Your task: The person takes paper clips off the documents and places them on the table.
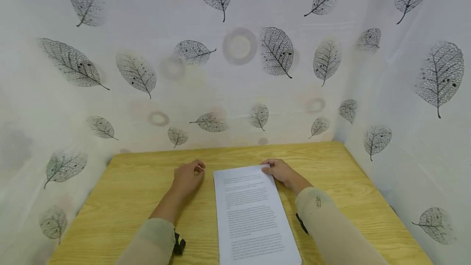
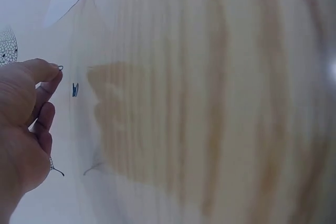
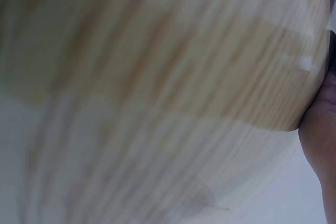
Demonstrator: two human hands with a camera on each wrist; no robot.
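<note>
A stack of printed paper (image 1: 254,216) lies on the wooden table, its text side up. At its top right corner my right hand (image 1: 281,171) grips the sheets, thumb on top and the other fingers at the far edge. To the left of the stack, apart from it, my left hand (image 1: 189,178) is raised a little over the table. Its thumb and forefinger pinch a paper clip (image 2: 61,67), of which only a small wire loop shows. The right wrist view catches only part of the right hand (image 3: 320,129), and its fingertips are hidden there.
The glossy wooden table (image 1: 128,199) reflects the hand and the clip. A white curtain (image 1: 235,89) with dark leaf prints hangs behind the table and along both sides. Black wrist straps (image 1: 179,243) sit on both sleeves.
</note>
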